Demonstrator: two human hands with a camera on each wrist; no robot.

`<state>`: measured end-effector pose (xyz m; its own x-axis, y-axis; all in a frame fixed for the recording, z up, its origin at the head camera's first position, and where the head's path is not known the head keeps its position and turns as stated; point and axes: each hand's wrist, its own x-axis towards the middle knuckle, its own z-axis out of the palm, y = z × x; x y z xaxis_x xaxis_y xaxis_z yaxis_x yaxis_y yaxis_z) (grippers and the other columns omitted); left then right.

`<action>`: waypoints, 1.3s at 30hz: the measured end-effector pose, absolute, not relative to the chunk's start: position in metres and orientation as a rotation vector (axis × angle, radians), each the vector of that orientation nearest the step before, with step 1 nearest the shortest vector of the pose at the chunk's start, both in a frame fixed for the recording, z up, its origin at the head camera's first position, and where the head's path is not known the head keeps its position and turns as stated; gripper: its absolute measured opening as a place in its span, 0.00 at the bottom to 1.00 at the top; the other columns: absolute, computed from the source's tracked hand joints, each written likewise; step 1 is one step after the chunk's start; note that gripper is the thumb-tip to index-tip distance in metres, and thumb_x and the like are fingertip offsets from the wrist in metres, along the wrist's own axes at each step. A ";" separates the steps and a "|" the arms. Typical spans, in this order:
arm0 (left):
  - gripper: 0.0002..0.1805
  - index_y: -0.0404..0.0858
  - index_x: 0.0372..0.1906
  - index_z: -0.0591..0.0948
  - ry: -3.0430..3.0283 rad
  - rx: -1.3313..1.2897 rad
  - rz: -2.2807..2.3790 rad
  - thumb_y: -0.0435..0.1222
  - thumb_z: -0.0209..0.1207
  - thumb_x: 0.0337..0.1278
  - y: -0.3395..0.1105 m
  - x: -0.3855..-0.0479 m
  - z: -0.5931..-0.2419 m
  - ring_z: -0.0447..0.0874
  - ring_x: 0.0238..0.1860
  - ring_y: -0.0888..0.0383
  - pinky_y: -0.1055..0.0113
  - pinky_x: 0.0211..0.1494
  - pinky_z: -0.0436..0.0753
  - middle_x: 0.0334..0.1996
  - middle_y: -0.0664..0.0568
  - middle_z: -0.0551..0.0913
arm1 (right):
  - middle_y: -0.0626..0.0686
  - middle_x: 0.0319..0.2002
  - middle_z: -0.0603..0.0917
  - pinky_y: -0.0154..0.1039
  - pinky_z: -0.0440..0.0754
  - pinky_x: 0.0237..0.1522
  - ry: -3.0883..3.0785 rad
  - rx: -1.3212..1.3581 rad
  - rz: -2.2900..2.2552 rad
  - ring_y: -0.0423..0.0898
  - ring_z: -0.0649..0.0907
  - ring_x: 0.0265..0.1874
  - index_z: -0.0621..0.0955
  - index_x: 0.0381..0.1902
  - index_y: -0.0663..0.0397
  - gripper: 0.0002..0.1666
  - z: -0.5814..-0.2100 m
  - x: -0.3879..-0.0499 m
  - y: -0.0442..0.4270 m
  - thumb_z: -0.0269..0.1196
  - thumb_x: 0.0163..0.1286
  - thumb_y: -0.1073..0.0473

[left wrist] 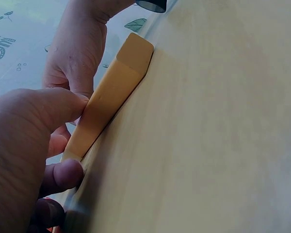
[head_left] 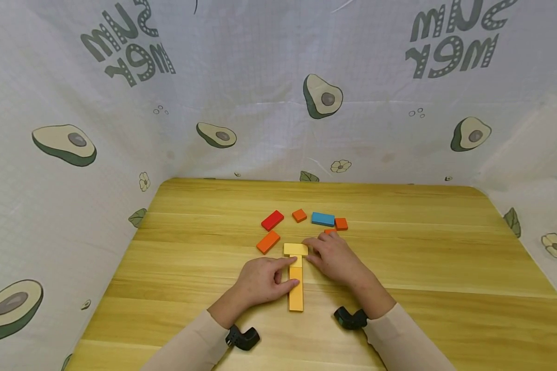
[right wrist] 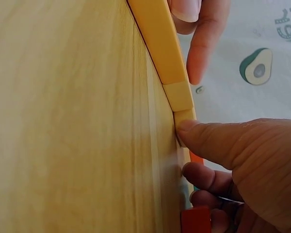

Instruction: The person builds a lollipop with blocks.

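Several wooden blocks form a T on the table in the head view. Its stem is a long light-orange block (head_left: 296,298), then a small pale yellow block (head_left: 296,263); a pale yellow rectangular block (head_left: 293,249) lies across the top. My left hand (head_left: 262,281) rests its thumb on the long block (left wrist: 104,104) and its index fingertip on the small one. With thumb and index finger, my right hand (head_left: 334,257) pinches the right end of the crosswise block. In the right wrist view the thumb (right wrist: 199,133) presses its side.
Beyond the T lie a red block (head_left: 272,220), an orange rectangular block (head_left: 268,242), a small orange block (head_left: 299,215), a blue block (head_left: 323,219) and a small red-orange block (head_left: 341,224). Another orange block (head_left: 329,232) is partly hidden by my right hand. Printed cloth (head_left: 269,103) hangs behind the table (head_left: 204,206).
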<state>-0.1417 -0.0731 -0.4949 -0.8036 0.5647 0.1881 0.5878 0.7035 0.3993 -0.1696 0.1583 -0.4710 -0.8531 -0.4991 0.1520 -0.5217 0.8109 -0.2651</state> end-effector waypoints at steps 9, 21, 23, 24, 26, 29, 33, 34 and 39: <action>0.27 0.53 0.63 0.83 -2.848 -0.957 -0.705 0.57 0.63 0.62 -0.074 -0.141 -0.495 0.65 0.19 0.74 0.77 0.25 0.64 0.16 0.70 0.71 | 0.47 0.34 0.79 0.49 0.76 0.50 -2.931 0.821 0.496 0.47 0.74 0.39 0.83 0.57 0.53 0.22 -0.470 -0.170 0.159 0.71 0.67 0.53; 0.27 0.53 0.63 0.83 -2.872 -0.939 -0.697 0.58 0.63 0.61 -0.073 -0.141 -0.496 0.65 0.20 0.74 0.77 0.26 0.64 0.17 0.70 0.71 | 0.53 0.44 0.83 0.52 0.81 0.53 -3.053 0.607 0.698 0.51 0.79 0.45 0.84 0.55 0.53 0.19 -0.456 -0.175 0.175 0.69 0.69 0.53; 0.29 0.52 0.65 0.81 -2.885 -0.929 -0.705 0.58 0.63 0.61 -0.073 -0.141 -0.496 0.66 0.20 0.74 0.77 0.26 0.65 0.17 0.70 0.71 | 0.51 0.42 0.83 0.50 0.81 0.50 -3.076 0.582 0.712 0.49 0.78 0.41 0.84 0.54 0.54 0.18 -0.454 -0.177 0.178 0.68 0.70 0.53; 0.30 0.52 0.66 0.80 -2.898 -0.923 -0.711 0.58 0.63 0.62 -0.073 -0.141 -0.495 0.66 0.20 0.74 0.77 0.26 0.65 0.17 0.70 0.71 | 0.51 0.39 0.82 0.48 0.80 0.48 -3.087 0.572 0.716 0.48 0.78 0.39 0.84 0.54 0.54 0.18 -0.454 -0.178 0.180 0.68 0.70 0.53; 0.34 0.51 0.70 0.77 -2.931 -0.912 -0.722 0.59 0.62 0.62 -0.073 -0.141 -0.494 0.66 0.19 0.73 0.76 0.25 0.65 0.17 0.70 0.71 | 0.49 0.36 0.80 0.45 0.79 0.44 -3.115 0.550 0.730 0.46 0.76 0.36 0.84 0.54 0.54 0.17 -0.452 -0.180 0.183 0.67 0.71 0.53; 0.38 0.51 0.75 0.72 -2.990 -0.897 -0.733 0.61 0.61 0.62 -0.073 -0.142 -0.491 0.66 0.17 0.71 0.73 0.23 0.65 0.16 0.70 0.70 | 0.48 0.34 0.80 0.43 0.77 0.41 -3.148 0.531 0.745 0.44 0.75 0.33 0.83 0.53 0.53 0.16 -0.451 -0.183 0.186 0.67 0.72 0.53; 0.40 0.52 0.76 0.70 -3.053 -0.896 -0.731 0.61 0.60 0.62 -0.072 -0.144 -0.487 0.66 0.16 0.70 0.72 0.22 0.65 0.16 0.69 0.71 | 0.48 0.34 0.80 0.42 0.76 0.40 -3.179 0.518 0.765 0.44 0.75 0.33 0.83 0.52 0.54 0.16 -0.449 -0.184 0.189 0.66 0.72 0.53; 0.39 0.52 0.76 0.70 -3.062 -0.899 -0.727 0.61 0.60 0.63 -0.071 -0.144 -0.486 0.66 0.17 0.70 0.72 0.22 0.65 0.16 0.69 0.71 | 0.49 0.34 0.80 0.41 0.76 0.40 -3.183 0.512 0.775 0.45 0.76 0.33 0.83 0.52 0.54 0.16 -0.448 -0.184 0.189 0.66 0.72 0.53; 0.38 0.53 0.75 0.71 -3.085 -0.906 -0.731 0.61 0.59 0.63 -0.071 -0.145 -0.485 0.66 0.17 0.69 0.72 0.23 0.65 0.16 0.68 0.70 | 0.50 0.34 0.80 0.41 0.76 0.37 -3.210 0.476 0.811 0.46 0.76 0.32 0.83 0.51 0.56 0.15 -0.443 -0.184 0.195 0.65 0.73 0.54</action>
<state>-0.1448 -0.0715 -0.4854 -0.8378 0.5454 -0.0240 0.4767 0.7522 0.4550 -0.1844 0.1952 -0.4427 -0.9392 -0.3195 -0.1256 -0.2214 0.8434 -0.4895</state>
